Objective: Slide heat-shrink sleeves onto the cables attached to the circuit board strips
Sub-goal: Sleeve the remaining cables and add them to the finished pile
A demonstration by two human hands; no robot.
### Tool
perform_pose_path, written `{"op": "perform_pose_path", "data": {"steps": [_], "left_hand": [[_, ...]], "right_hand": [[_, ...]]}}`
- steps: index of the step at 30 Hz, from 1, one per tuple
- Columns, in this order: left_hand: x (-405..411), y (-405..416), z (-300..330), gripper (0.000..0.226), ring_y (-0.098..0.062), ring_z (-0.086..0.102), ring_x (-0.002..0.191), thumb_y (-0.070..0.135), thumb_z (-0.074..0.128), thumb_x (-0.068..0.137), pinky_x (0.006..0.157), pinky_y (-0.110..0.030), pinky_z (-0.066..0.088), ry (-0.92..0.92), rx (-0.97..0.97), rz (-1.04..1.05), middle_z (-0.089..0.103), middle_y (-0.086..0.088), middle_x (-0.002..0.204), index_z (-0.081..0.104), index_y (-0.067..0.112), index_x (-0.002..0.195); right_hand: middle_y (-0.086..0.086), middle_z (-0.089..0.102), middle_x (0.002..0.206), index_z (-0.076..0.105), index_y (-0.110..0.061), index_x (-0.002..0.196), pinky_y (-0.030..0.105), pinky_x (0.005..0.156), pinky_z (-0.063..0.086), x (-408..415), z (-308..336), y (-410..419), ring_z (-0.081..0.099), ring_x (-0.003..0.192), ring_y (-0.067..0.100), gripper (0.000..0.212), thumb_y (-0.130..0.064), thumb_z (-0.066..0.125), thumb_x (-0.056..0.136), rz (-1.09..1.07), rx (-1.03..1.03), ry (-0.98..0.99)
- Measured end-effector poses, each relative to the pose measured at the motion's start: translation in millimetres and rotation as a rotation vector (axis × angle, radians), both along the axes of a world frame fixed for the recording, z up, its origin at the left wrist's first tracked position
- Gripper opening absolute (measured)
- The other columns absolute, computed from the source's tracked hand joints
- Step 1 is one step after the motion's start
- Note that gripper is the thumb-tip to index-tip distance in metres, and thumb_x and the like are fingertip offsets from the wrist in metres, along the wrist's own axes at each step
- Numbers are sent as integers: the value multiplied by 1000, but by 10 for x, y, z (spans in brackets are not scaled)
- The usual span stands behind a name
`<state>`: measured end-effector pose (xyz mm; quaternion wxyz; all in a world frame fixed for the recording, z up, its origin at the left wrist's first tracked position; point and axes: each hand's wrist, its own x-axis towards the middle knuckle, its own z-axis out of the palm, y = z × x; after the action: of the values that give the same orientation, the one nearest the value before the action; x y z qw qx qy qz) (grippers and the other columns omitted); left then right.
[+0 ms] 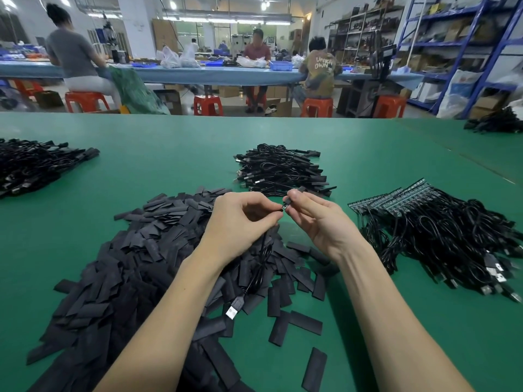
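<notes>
My left hand (240,219) pinches the end of a black cable (259,267) near its board strip; the cable hangs below my wrist and ends in a silver USB plug (233,309). My right hand (314,213) pinches a flat black heat-shrink sleeve (294,195) right at the cable's tip, both hands almost touching above the table. A big heap of loose sleeves (135,250) lies under and left of my arms. Cables with circuit board strips (430,227) are piled at the right.
A heap of black cable assemblies (280,171) lies just beyond my hands, another (34,162) at far left, a third (498,123) at far right on the green table (169,154). Several people sit at a bench across the aisle.
</notes>
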<state>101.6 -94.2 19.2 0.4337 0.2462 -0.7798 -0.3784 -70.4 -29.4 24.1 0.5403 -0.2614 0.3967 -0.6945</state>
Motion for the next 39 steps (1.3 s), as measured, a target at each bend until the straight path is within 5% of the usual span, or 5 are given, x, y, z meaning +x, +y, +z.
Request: {"op": "perform_pose_path", "data": {"steps": [18,27,31,39], "left_hand": [[-14,27,11,16,-23,77,75,5,85,80,72,-23,59,141,190,-115,78,-6,81,73,8,90],[-10,4,-28,15,-24,77,75,10,86,79,72,-24,59,122,216,-128,78,-7,80,74,14,87],[-50,-1,-23,13,-25,77,74,11,85,80,72,-23,58,193,255,-95,78,-9,79,74,15,87],[-82,26,-41,14,-26,77,75,13,85,78,73,-21,57,308,327,-99,77,-12,78,76,21,83]], "right_hand": [[9,75,91,77,-5,89,16,75,56,-12,-8,52,72,80,12,13,-11,75,79,127,-48,112],[10,73,93,75,-5,92,20,80,58,-15,-24,65,70,83,15,17,-13,76,77,123,-51,234],[10,74,90,75,-11,99,24,77,58,69,3,32,69,80,16,24,-21,79,77,19,-111,281],[8,74,90,78,-20,106,27,75,58,204,-18,-29,71,82,19,26,-4,77,85,-168,-261,193]]}}
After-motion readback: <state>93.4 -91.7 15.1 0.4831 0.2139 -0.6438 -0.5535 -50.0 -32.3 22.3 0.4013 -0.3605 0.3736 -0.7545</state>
